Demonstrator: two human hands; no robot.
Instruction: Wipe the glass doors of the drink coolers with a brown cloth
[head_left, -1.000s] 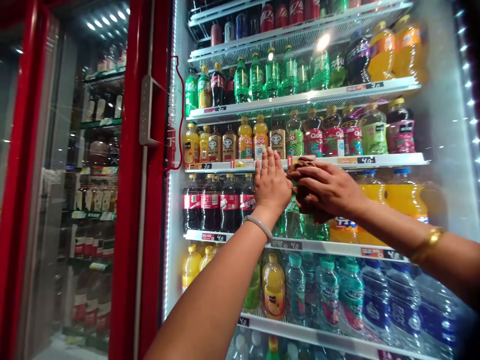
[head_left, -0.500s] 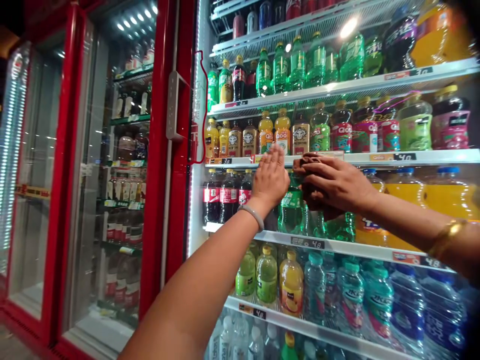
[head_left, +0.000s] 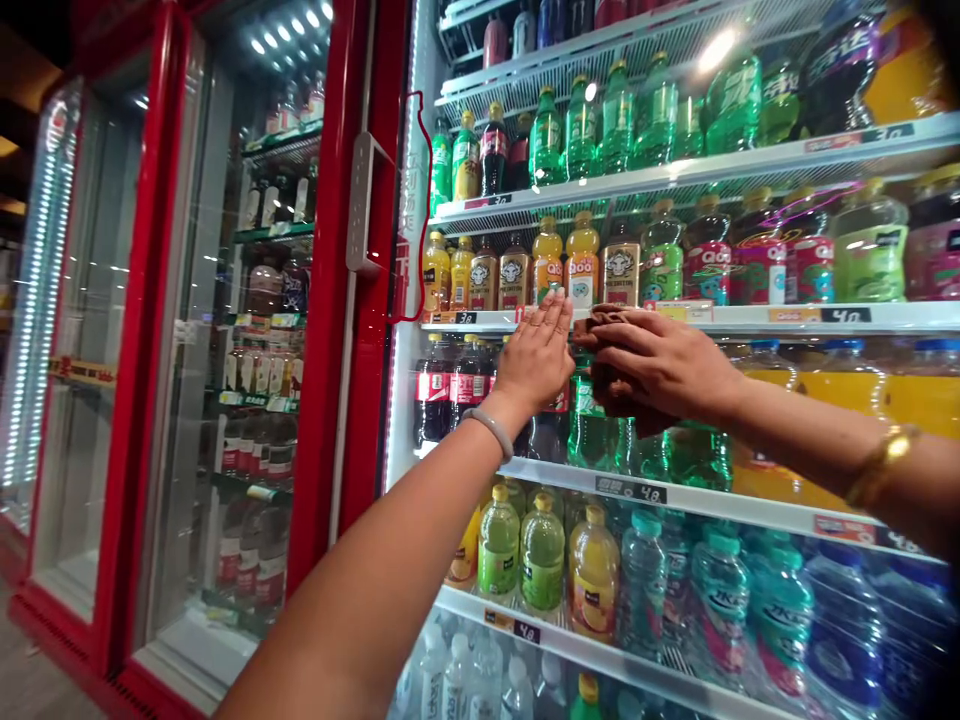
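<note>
My left hand (head_left: 536, 350) lies flat with its fingers stretched upward against the glass door of the lit drinks fridge. A grey bangle circles that wrist. Beside it, my right hand (head_left: 660, 362) grips a crumpled dark brown cloth (head_left: 626, 395), pressing it toward the glass. The cloth bunches under the fingers and its lower part hangs below them. Behind both hands are the middle shelf edge (head_left: 720, 318) and green soda bottles (head_left: 586, 415), partly covered by the hands and cloth.
Shelves of bottled drinks fill the fridge, with Qoo juice bottles (head_left: 582, 262) above the hands and water bottles (head_left: 720, 590) below. A white door handle (head_left: 367, 205) sits on the red frame (head_left: 300, 300) at left. Another glass-door fridge (head_left: 191, 400) stands farther left.
The view has shifted slightly, so the fridge contents appear farther right. Both hands stay close together near the middle shelf, and the right still grips the cloth.
</note>
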